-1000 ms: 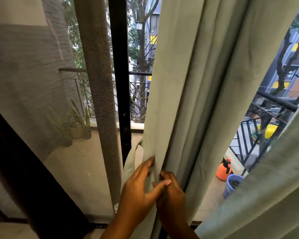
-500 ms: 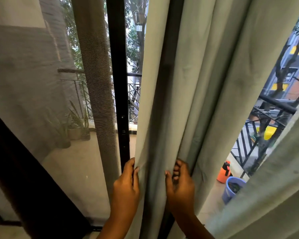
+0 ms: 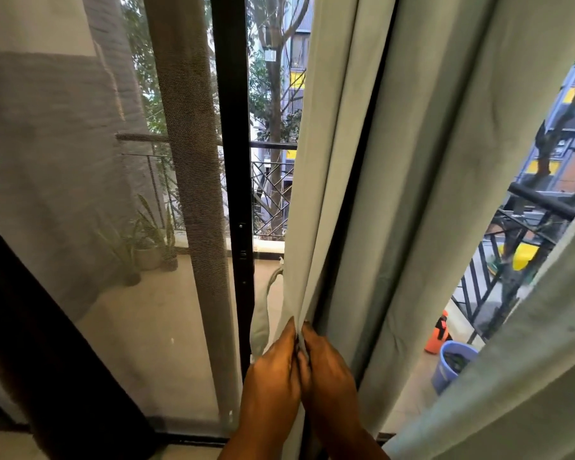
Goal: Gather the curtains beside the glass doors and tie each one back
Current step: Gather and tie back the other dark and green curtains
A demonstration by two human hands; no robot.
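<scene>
A: Head view. Where does the pale green curtain (image 3: 362, 161) hang?

B: Just right of the black door frame (image 3: 233, 161); its folds fall to the hands at lower centre.

A: State of the hands?

B: Left hand (image 3: 273, 370) and right hand (image 3: 329, 366) touch, each pinching a curtain fold between them. A fabric tie-back (image 3: 261, 323) hangs just left.

A: Beyond the glass?

B: A balcony railing (image 3: 269, 184), potted plants (image 3: 146, 240), an orange spray bottle (image 3: 437, 336) beside a blue pot (image 3: 445, 370).

Left hand (image 3: 273, 366) and right hand (image 3: 329, 363) pressed together, pinched a fold of pale green curtain (image 3: 395, 161), black door frame (image 3: 233, 161) just left.
</scene>
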